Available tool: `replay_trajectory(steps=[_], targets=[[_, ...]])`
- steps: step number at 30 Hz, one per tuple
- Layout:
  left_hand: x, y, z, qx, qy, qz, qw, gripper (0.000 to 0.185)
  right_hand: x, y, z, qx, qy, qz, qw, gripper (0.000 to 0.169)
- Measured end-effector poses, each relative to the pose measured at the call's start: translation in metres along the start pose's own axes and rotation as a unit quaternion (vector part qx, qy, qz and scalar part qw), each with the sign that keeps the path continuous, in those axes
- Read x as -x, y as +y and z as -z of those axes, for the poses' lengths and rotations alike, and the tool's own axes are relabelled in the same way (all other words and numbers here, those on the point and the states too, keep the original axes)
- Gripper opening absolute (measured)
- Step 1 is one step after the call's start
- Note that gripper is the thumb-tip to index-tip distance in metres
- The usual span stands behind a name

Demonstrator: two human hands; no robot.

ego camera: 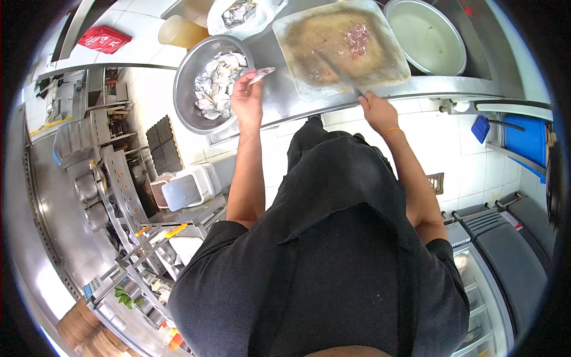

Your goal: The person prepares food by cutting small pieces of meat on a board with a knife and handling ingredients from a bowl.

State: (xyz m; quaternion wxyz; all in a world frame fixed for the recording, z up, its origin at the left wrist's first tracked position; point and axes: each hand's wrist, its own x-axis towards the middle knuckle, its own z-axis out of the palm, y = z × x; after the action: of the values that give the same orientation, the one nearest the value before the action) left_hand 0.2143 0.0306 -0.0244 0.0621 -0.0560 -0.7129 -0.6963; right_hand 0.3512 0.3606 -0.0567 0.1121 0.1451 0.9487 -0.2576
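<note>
My left hand (248, 96) pinches a small silvery fish piece (262, 75) above the right rim of a steel bowl (180, 89). Many silvery fish pieces (217, 85) lie in that bowl. Around the handle of a knife (339, 72) my right hand (378, 111) is closed. The blade reaches over a worn, stained cutting board (308, 90), pointing up and left. On the board's upper right part rests a small pile of reddish scraps (357, 40), with smaller bits near the blade's tip.
Behind the bowl stand a yellowish plastic jug (182, 32) and a white plastic bag (215, 18) holding more fish. A large round basin (428, 40) with cloudy liquid sits right of the board. The steel counter's edge (285, 117) runs before my body. A red packet (105, 39) lies far left.
</note>
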Motion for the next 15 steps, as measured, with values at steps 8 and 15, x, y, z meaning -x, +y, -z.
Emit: replay_trajectory(steps=[8, 15], targets=[[-0.055, -0.011, 0.139, -0.432, 0.138, -0.010, 0.891, 0.039, -0.029, 0.020, 0.008, -0.005, -0.001, -0.034, 0.999, 0.043], [-0.114, 0.016, 0.097, -0.564, 0.163, -0.010, 0.809, 0.026, -0.063, 0.015, 0.019, 0.020, 0.063, -0.098, 0.993, 0.043]])
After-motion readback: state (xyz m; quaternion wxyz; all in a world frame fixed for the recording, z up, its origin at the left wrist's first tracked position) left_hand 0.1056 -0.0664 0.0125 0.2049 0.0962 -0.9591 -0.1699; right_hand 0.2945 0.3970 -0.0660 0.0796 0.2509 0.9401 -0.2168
